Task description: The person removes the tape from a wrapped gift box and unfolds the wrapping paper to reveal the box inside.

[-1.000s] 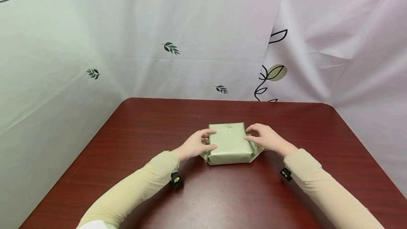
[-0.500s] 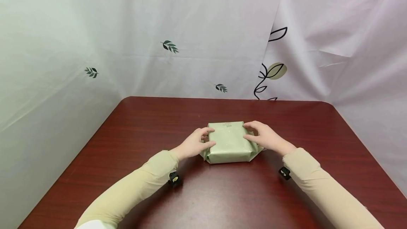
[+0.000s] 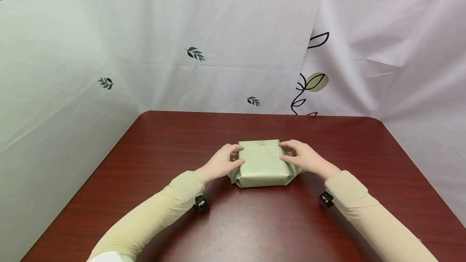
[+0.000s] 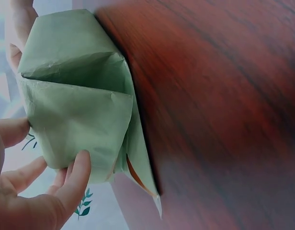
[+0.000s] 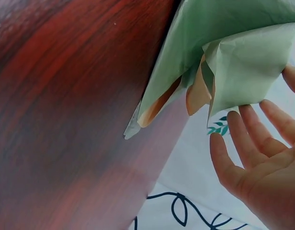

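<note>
A box-shaped package wrapped in pale green paper [image 3: 263, 164] lies on the dark red table. My left hand [image 3: 219, 164] touches its left end, thumb and fingertips apart along the edge. In the left wrist view, the left-hand fingers [image 4: 74, 184] rest on a folded end flap [image 4: 80, 122], beside a deep crease. My right hand [image 3: 306, 157] touches the right edge with loosely bent fingers. In the right wrist view, its fingertips [image 5: 246, 115] lie at the border of the green end flap [image 5: 253, 72]; loose folds show a tan inner side. What the paper encloses is hidden.
The wood-grain table [image 3: 233, 221] reaches to a white cloth backdrop [image 3: 225, 23] printed with leaves, behind and at both sides. A small black device [image 3: 200, 202] sits under the left wrist, another black device [image 3: 326, 199] under the right.
My left hand has slid slightly left and away from the package's top, its thumb now nearer the edge. The right-hand fingers have shifted a little at the right edge. The package stays in place.
</note>
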A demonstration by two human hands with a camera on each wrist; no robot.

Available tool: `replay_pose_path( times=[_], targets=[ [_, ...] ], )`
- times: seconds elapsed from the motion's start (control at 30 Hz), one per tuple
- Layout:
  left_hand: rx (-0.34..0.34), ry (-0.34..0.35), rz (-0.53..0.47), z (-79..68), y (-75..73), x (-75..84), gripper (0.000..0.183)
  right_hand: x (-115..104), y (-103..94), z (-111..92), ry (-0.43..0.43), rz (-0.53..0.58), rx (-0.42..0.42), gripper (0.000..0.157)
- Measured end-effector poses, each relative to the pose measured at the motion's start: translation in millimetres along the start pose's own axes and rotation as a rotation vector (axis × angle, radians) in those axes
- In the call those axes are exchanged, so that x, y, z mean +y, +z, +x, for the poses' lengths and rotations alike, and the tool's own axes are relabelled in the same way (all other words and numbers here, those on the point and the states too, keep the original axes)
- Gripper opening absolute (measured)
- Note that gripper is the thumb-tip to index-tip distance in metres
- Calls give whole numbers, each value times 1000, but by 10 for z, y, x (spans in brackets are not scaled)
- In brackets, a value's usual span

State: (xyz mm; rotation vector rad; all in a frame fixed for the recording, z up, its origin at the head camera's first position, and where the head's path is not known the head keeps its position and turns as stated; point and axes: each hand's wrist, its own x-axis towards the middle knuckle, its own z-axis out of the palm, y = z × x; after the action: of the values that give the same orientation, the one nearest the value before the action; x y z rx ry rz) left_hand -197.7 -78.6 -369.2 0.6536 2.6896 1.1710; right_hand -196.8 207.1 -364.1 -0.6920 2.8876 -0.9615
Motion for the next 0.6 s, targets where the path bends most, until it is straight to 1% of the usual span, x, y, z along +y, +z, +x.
replay_pose_path(
  times=[0.3, 0.5, 0.6],
  targets=[
    [-34, 64, 65, 0, -52, 30, 45, -24, -17, -41, -25, -20, -3, 43],
    [-61, 113, 180, 4, -91, 37, 52, -61, -25, -88, -87, -44, 11, 40],
    [-76, 120, 208, 9, -111, 38, 54, -74, -25, -106, -125, -73, 19, 38]
  ],
)
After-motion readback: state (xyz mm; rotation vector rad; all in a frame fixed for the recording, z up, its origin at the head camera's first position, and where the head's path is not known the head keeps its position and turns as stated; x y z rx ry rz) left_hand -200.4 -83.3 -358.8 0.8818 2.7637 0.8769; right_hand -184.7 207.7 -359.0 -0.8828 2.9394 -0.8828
